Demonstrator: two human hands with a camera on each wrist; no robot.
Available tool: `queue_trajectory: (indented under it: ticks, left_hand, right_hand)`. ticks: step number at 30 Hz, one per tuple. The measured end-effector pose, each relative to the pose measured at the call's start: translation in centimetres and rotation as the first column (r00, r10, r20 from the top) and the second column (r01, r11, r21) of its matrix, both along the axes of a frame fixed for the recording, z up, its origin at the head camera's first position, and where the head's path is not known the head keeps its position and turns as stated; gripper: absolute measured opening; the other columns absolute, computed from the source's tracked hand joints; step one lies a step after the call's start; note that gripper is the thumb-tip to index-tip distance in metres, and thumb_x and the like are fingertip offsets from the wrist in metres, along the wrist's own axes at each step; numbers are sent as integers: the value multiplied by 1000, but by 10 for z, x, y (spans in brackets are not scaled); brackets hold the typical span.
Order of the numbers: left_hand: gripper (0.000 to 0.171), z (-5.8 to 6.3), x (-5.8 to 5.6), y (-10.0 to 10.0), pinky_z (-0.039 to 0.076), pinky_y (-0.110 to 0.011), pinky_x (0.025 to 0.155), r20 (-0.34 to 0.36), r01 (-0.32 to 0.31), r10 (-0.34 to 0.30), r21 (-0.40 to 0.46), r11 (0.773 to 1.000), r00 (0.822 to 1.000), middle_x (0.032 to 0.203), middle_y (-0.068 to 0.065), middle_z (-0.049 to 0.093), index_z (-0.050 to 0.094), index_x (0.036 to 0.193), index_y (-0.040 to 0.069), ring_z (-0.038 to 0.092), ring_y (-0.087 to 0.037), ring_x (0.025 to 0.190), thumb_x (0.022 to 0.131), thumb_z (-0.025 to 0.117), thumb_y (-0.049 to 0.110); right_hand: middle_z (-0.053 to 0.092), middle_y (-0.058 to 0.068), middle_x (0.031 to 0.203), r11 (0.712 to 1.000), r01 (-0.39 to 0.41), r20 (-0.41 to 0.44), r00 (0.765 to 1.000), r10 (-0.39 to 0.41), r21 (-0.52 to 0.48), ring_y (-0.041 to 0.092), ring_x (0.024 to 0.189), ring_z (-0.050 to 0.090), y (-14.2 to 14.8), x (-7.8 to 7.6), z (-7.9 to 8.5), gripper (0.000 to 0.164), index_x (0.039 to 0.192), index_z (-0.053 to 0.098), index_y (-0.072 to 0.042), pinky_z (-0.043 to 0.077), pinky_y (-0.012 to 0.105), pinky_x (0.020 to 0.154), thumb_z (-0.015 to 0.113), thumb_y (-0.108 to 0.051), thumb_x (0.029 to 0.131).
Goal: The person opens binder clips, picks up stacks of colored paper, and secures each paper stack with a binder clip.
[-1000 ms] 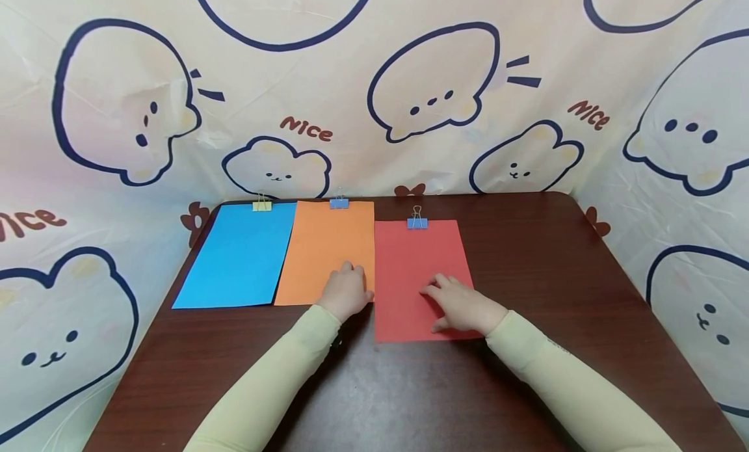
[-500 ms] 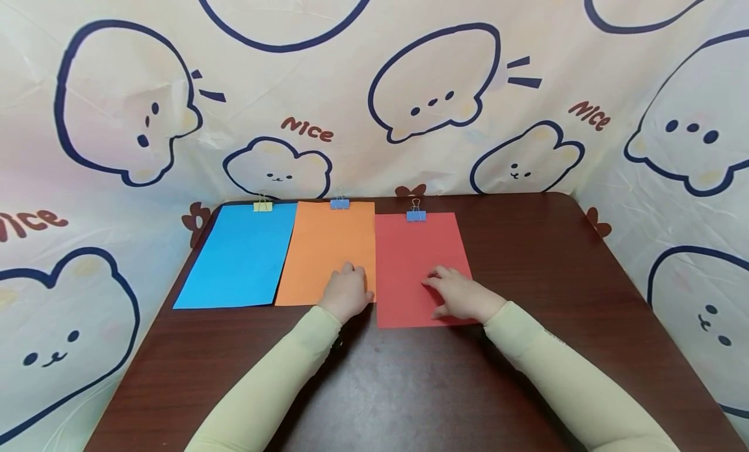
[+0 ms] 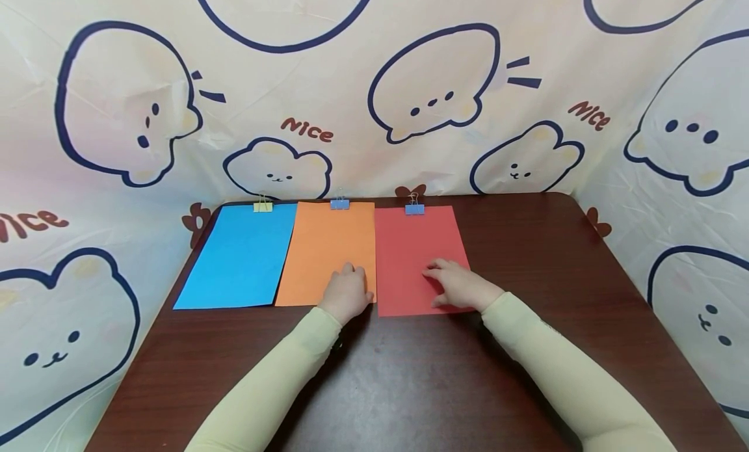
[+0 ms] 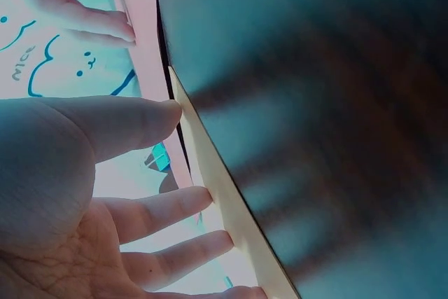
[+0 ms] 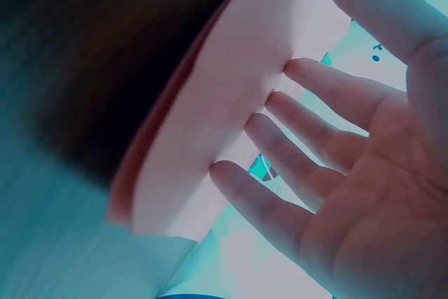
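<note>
Three sheets of coloured paper lie side by side in the head view. My left hand (image 3: 346, 292) rests its fingertips on the lower part of the orange paper (image 3: 324, 240), thumb near its right edge. On the red paper (image 3: 409, 244), my right hand (image 3: 459, 287) touches down with spread fingertips. Both wrist views show the left fingers (image 4: 178, 246) and right fingers (image 5: 269, 194) extended onto the sheets, gripping nothing. A blue binder clip (image 3: 414, 209) is on the red sheet's top edge, and another blue binder clip (image 3: 339, 204) on the orange one's.
The blue paper (image 3: 240, 253) lies at the far left with a yellow binder clip (image 3: 263, 207) at its top. All sheets are on a dark brown table (image 3: 544, 263). A cartoon-printed sheet of fabric or plastic (image 3: 433, 159) stands behind and at both sides.
The red paper has slid away from the person toward the table's back edge, its clip moving with it. My right hand has moved forward with it; the left hand stays put.
</note>
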State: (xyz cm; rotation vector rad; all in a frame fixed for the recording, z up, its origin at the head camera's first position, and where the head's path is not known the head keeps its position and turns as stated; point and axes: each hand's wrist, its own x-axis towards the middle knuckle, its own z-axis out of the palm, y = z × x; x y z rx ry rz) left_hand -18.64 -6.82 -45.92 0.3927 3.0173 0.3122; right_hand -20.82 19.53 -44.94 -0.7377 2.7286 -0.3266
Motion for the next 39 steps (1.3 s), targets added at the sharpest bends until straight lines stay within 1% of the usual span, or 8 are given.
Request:
queue_trajectory:
  ticks: [7,12,22,32,39]
  left_hand:
    - [36,1,1,1,52,-49,91,-24,8,-8,0,1000,1000,103,-19,61,67,110,-4,65,-35,89,94,77,27]
    - [36,0,0,1,51,-50,93,-15,5,-5,-3,1000,1000,105,-20,61,66,111,-4,65,-36,92,95,75,27]
    - [30,1,0,1,51,-50,92,-5,0,0,-5,1000,1000,103,-19,60,65,105,-3,65,-36,87,95,74,24]
    - [29,2,0,1,51,-47,88,5,-9,9,3,1000,1000,103,-19,60,65,103,-2,63,-34,86,95,74,24]
    - [34,0,1,0,53,-48,87,2,-8,8,0,1000,1000,108,-20,61,66,110,-3,63,-35,88,96,73,26]
  right_hand:
    - [44,20,156,1000,10,20,1000,-10,-14,41,144,42,1,-9,-2,69,148,54,-2,42,49,116,82,-26,90]
    - [44,21,156,1000,9,16,1000,-9,-20,41,144,41,3,-16,-5,69,148,54,-2,41,50,117,82,-27,90]
    - [42,21,157,1000,4,30,1000,-3,-27,42,146,39,2,-24,-5,69,149,52,-2,38,51,119,80,-27,91]
    - [42,21,158,999,7,27,1000,-6,-33,41,146,39,3,-24,-5,69,150,52,-2,38,51,119,80,-27,92]
    - [40,21,159,999,11,29,1000,-10,-33,41,147,37,4,-22,-6,68,150,51,-2,36,53,120,78,-26,93]
